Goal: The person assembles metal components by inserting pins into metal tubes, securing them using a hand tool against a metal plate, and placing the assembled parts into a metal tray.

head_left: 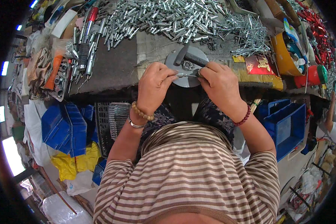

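Observation:
My left hand (153, 87) is closed in a pinch on one end of a slim silver metal piece (187, 75), which looks like a small tube with a thin pin. The other end is pinched by my right hand (223, 84), its fingertips hiding part of it. Both hands hold the piece level above a round grey metal disc (171, 60) at the bench's front edge. On the disc lies a hammer (194, 58), its dark head to the left, just beyond my fingers. A small silver lump (187, 66) sits below the hammer.
Silver metal tubes (168, 18) are heaped at the back, thin pins (252, 35) to their right. Hand tools (86, 44) lie at the left. A red packet (259, 64) and yellow container (282, 52) stand right. Blue bins (65, 128) flank my lap below the bench.

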Tool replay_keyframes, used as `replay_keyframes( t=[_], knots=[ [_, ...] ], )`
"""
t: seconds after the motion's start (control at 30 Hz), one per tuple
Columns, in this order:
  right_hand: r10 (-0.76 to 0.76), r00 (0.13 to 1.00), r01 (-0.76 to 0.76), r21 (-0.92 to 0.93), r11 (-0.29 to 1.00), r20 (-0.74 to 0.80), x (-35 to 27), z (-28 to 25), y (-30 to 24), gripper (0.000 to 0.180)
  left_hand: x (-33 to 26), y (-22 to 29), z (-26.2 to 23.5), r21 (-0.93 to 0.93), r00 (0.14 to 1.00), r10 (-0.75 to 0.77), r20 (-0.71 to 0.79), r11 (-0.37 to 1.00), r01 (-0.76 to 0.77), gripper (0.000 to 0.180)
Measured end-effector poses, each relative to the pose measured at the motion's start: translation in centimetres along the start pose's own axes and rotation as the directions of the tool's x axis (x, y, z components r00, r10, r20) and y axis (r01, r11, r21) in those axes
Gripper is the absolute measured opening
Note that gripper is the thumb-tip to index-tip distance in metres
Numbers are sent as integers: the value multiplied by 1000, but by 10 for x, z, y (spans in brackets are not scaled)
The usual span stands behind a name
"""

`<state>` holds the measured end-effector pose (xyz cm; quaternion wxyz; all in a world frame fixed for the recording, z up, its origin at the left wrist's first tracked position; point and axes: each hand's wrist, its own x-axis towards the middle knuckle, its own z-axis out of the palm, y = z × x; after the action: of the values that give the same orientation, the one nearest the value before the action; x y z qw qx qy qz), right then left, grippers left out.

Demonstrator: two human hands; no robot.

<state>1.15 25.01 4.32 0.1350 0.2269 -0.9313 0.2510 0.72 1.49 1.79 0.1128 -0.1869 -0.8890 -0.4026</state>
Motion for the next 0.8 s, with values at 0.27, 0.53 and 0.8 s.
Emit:
replay_keyframes(
  t=[0.27, 0.53, 0.8],
  knots=[
    [22, 1000, -22, 51, 998, 10, 0, 4, 4, 19, -2, -2, 0, -16, 999, -35, 36, 999, 36, 13],
    [28, 1000, -29, 103, 994, 2, 6, 6, 5, 17, -1, -1, -2, -39, 999, -20, 44, 999, 21, 14],
    [-37, 997, 44, 121, 992, -66, 7, 17, 7, 14, -2, 1, 0, 35, 999, 28, 19, 999, -29, 14]
  ],
)
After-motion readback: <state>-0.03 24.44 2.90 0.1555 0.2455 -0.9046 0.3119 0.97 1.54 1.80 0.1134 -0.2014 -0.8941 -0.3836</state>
